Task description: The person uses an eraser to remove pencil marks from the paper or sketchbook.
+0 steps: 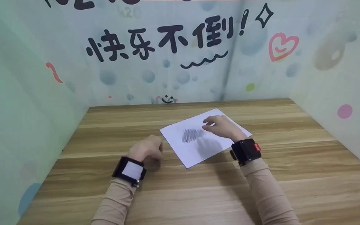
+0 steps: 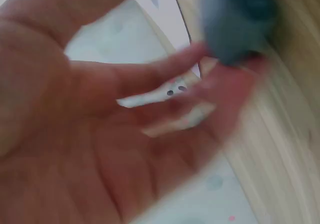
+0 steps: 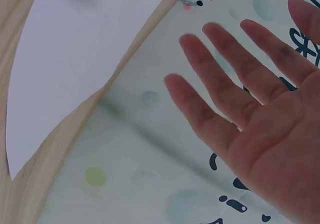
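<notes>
Left hand (image 1: 147, 147) seen nearest, turned inward beside the white sheet (image 1: 180, 153); blurred blue-grey object (image 2: 237, 22) pinched at its fingertips. Sheet laid askew on tabletop (image 1: 180, 197), grey shading (image 1: 192, 135) near its middle. Right hand (image 1: 223, 127) held above it, fingers spread, nothing gripped. Pinch best kept firm, sheet best pinned flat near an edge against slipping

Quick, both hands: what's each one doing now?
Left hand: closed, holding a small grey-blue object, too blurred to name.
Right hand: open, holding nothing, over the paper.
</notes>
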`<state>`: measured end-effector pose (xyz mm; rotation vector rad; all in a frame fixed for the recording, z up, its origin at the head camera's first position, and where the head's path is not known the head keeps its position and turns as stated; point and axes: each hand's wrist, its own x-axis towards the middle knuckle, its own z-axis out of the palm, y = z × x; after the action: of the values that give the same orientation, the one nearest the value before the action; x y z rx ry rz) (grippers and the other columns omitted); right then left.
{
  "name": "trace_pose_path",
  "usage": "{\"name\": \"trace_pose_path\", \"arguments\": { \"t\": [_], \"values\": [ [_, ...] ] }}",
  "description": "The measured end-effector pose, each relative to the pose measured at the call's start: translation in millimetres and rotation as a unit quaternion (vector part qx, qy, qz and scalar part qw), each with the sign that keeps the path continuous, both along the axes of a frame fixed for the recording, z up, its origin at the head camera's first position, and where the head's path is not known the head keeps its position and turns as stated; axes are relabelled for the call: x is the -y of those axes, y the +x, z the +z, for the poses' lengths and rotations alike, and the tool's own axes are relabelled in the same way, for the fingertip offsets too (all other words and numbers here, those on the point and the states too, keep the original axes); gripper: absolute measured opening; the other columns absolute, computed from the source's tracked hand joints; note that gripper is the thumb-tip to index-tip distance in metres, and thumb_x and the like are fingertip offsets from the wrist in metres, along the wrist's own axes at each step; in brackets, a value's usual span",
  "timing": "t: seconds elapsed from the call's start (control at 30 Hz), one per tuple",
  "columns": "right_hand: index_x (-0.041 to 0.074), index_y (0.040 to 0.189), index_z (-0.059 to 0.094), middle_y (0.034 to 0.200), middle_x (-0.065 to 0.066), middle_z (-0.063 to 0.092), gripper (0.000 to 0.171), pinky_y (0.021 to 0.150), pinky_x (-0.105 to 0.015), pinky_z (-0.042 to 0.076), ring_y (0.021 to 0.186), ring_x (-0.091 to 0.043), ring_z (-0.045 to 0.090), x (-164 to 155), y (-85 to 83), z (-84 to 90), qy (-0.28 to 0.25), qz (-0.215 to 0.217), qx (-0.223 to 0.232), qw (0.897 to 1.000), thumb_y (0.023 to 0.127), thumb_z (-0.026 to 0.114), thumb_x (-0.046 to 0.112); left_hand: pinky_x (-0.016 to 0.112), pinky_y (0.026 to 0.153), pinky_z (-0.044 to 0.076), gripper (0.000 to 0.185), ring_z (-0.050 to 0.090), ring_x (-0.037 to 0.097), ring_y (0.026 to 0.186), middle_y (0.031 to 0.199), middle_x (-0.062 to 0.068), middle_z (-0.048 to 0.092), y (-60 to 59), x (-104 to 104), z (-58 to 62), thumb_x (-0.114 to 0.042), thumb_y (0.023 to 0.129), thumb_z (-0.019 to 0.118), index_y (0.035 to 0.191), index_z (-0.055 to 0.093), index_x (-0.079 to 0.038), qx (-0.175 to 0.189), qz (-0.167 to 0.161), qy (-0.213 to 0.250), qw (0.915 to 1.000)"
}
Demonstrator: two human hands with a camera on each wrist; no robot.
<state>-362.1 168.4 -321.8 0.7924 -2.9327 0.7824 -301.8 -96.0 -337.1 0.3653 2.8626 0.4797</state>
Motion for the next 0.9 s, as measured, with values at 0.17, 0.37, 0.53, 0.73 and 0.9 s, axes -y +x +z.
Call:
{"name": "trace_pose_path", "arguments": {
  "t": [0.17,0.37,0.53,0.73,0.9],
  "values": [
    [0.006,0.113,0.062,0.106,-0.018,0.067,0.036,0.082,-0.041,0.052,0.091,-0.026,0.066,13.8,4.2,1.7,-0.076,0.046,0.133,0.987,0.094,0.049,0.033,0.028,0.076,0.049,0.038,0.054,0.023,0.091,0.1,0.009,0.053,-19.7,-25.2,-3.3,-0.01,0.069,0.071,0.101,0.053,-0.002,-0.13,-0.06,0.147,0.9788],
    [0.006,0.106,0.064,0.1,-0.011,0.069,0.032,0.084,-0.04,0.052,0.09,-0.019,0.065,28.9,7.0,-6.1,-0.148,0.078,0.208,0.964,0.09,0.056,0.033,0.031,0.078,0.05,0.042,0.056,0.025,0.093,0.103,0.013,0.053,-30.4,-54.0,-10.2,-0.007,0.071,0.071,0.106,0.05,-0.001,-0.207,-0.069,0.216,0.9516],
    [0.004,0.098,0.062,0.089,-0.008,0.068,0.021,0.074,-0.034,0.054,0.079,-0.015,0.065,36.8,4.1,-18.8,-0.15,0.047,0.187,0.97,0.085,0.063,0.02,0.031,0.072,0.052,0.04,0.062,0.024,0.084,0.096,0.015,0.056,-36.6,-64.4,-21.2,0.001,0.071,0.068,0.106,0.049,0.001,-0.239,-0.068,0.23,0.9409],
    [0.0,0.102,0.056,0.086,-0.006,0.063,0.024,0.072,-0.029,0.056,0.073,-0.012,0.065,43.1,0.9,-31.0,-0.208,0.018,0.236,0.949,0.085,0.062,0.016,0.033,0.073,0.052,0.045,0.059,0.025,0.087,0.102,0.015,0.054,-36.2,-69.7,-27.1,0.004,0.071,0.065,0.112,0.047,0.0,-0.25,-0.064,0.203,0.9445],
    [-0.004,0.106,0.053,0.093,-0.009,0.061,0.027,0.069,-0.024,0.056,0.072,-0.01,0.062,44.6,0.1,-33.2,-0.244,-0.009,0.244,0.938,0.084,0.06,0.01,0.037,0.08,0.051,0.05,0.056,0.028,0.095,0.109,0.018,0.05,-35.5,-72.2,-26.6,-0.002,0.069,0.071,0.113,0.047,0.0,-0.259,-0.09,0.199,0.9408]
  ]
}}
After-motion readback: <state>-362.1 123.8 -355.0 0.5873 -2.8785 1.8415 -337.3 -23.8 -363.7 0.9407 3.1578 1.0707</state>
